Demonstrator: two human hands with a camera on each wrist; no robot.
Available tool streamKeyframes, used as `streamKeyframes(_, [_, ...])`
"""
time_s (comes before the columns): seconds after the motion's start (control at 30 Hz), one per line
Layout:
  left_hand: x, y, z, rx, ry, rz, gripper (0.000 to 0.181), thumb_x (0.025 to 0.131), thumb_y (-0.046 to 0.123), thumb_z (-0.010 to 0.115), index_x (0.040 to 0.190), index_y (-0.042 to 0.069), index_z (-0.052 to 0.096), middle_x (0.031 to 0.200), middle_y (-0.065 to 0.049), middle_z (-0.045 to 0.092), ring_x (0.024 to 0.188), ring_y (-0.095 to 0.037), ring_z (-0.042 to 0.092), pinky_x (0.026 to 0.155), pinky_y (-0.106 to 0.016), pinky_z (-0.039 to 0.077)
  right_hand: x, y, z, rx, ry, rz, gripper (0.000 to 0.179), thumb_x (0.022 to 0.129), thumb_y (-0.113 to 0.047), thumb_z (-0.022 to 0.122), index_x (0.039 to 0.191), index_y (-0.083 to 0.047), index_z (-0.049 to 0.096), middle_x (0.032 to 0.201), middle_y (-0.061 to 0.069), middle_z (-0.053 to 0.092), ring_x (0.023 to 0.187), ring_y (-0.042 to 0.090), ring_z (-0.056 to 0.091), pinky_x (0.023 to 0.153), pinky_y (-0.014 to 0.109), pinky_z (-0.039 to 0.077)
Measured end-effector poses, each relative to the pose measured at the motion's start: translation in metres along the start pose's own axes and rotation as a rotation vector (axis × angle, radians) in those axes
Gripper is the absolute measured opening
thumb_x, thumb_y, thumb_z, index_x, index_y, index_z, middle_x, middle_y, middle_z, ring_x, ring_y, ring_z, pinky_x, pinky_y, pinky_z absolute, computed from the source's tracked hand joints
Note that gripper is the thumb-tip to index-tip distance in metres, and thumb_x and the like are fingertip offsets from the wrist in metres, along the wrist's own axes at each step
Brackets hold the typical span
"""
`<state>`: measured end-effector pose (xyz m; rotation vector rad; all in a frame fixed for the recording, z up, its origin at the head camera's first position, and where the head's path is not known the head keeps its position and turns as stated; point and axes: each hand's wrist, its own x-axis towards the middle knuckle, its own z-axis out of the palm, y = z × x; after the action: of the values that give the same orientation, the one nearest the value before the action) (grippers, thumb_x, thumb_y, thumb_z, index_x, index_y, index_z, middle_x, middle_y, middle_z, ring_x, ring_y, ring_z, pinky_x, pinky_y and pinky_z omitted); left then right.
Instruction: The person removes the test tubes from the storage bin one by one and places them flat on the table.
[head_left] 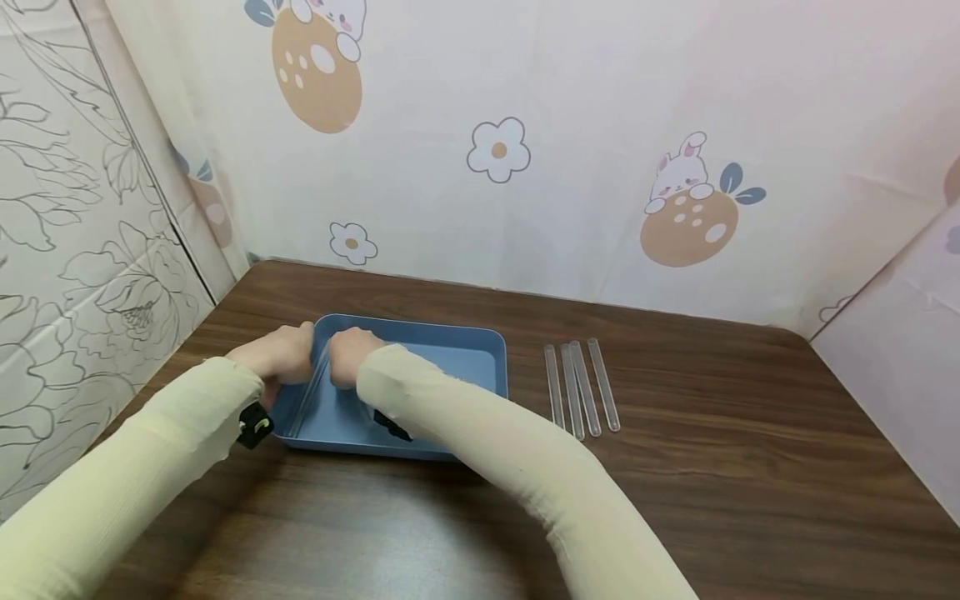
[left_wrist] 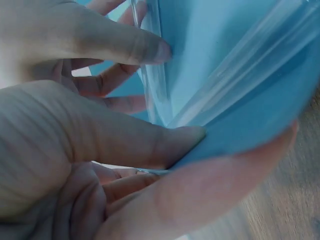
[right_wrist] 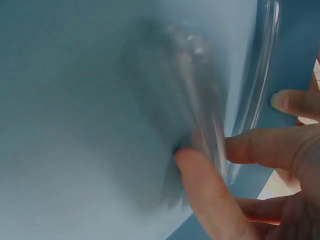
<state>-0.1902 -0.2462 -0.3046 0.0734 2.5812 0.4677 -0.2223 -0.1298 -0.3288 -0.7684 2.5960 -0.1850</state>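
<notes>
A blue tray (head_left: 420,454) stands on the table. At its left end my left hand (head_left: 281,354) grips the wall, thumb inside and index finger curled round the outside. One clear test tube (left_wrist: 250,65) lies along that wall, close to the left thumb. Over the tray, my right hand (head_left: 351,357) pinches a second clear test tube (right_wrist: 200,95) between thumb and index finger. Its rounded end points away from the hand, above the tray floor; whether the other end touches the tray is hard to tell. The sleeve hides part of the tray in the head view.
To the right of the tray, several clear test tubes (head_left: 577,383) lie side by side on the brown wooden table (head_left: 712,467). A printed curtain (head_left: 570,208) hangs behind the table's back edge. A panel with line-drawn flowers (head_left: 82,217) stands at the left.
</notes>
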Motion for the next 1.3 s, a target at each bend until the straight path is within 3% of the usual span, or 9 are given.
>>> streamKeyframes(0.2, [0.002,0.001,0.0,0.006,-0.021,-0.038,0.072,0.09,-0.004,0.046,0.142,-0.019,-0.001,0.119,-0.057,0.032,0.043,-0.031,0.063,0.042,-0.035,0.055,-0.005,0.007,-0.001,0.005,0.006,0.001,0.025,0.096,-0.015,0.05,0.073,-0.013,0.059,0.057,-0.001,0.04,0.043,0.01,0.035,0.04,0.021,0.03])
streamKeyframes(0.53, [0.002,0.002,0.002,-0.012,-0.023,-0.059,0.075,0.089,-0.006,0.045,0.143,-0.018,-0.006,0.123,-0.056,0.029,0.043,-0.03,0.063,0.042,-0.034,0.055,-0.023,0.018,-0.012,0.052,0.043,-0.017,0.036,0.092,-0.012,0.055,0.058,-0.014,0.044,0.05,-0.003,0.032,0.04,0.008,0.028,0.039,0.02,0.026])
streamKeyframes(0.7, [0.0,0.002,0.002,-0.009,-0.015,-0.043,0.073,0.09,-0.006,0.044,0.143,-0.019,-0.003,0.123,-0.057,0.03,0.042,-0.029,0.062,0.041,-0.034,0.054,-0.034,0.025,-0.021,0.099,0.043,-0.032,0.038,0.091,-0.012,0.055,0.054,-0.012,0.047,0.042,-0.002,0.036,0.033,0.009,0.044,0.035,0.018,0.036])
streamKeyframes(0.8, [-0.002,0.002,0.002,-0.019,-0.023,-0.028,0.073,0.09,-0.006,0.043,0.144,-0.018,-0.006,0.119,-0.056,0.037,0.042,-0.028,0.062,0.042,-0.035,0.054,-0.04,0.03,-0.028,0.127,0.052,-0.027,0.026,0.091,-0.012,0.055,0.065,-0.008,0.058,0.043,0.001,0.042,0.036,0.015,0.055,0.035,0.019,0.041])
streamKeyframes(0.9, [-0.003,0.002,0.001,-0.018,-0.023,-0.026,0.074,0.09,-0.007,0.042,0.144,-0.017,-0.008,0.114,-0.055,0.041,0.042,-0.027,0.062,0.042,-0.035,0.054,-0.046,0.037,-0.033,0.151,0.067,-0.018,0.012,0.09,-0.012,0.056,0.089,-0.003,0.064,0.055,0.004,0.053,0.045,0.02,0.063,0.036,0.019,0.042])
streamKeyframes(1.0, [-0.002,0.002,0.0,-0.014,-0.023,-0.044,0.075,0.09,-0.008,0.043,0.144,-0.017,-0.008,0.115,-0.055,0.041,0.043,-0.027,0.063,0.042,-0.035,0.055,-0.051,0.045,-0.037,0.175,0.068,-0.005,0.025,0.09,-0.012,0.057,0.112,0.0,0.061,0.074,0.008,0.064,0.05,0.021,0.065,0.038,0.019,0.044])
streamKeyframes(1.07, [-0.002,0.003,0.0,-0.017,-0.016,-0.055,0.076,0.088,-0.009,0.044,0.144,-0.016,-0.007,0.122,-0.056,0.032,0.043,-0.028,0.063,0.043,-0.035,0.055,-0.056,0.051,-0.039,0.191,0.073,-0.001,0.035,0.09,-0.012,0.057,0.122,0.001,0.057,0.085,0.01,0.066,0.048,0.02,0.064,0.04,0.019,0.046])
streamKeyframes(1.3, [-0.001,0.002,0.0,0.0,-0.008,-0.052,0.075,0.088,-0.008,0.043,0.144,-0.017,-0.006,0.125,-0.057,0.028,0.043,-0.028,0.063,0.041,-0.034,0.054,-0.073,0.067,-0.049,0.212,0.115,0.004,0.038,0.09,-0.014,0.06,0.123,0.001,0.052,0.086,0.011,0.062,0.05,0.018,0.065,0.054,0.026,0.056])
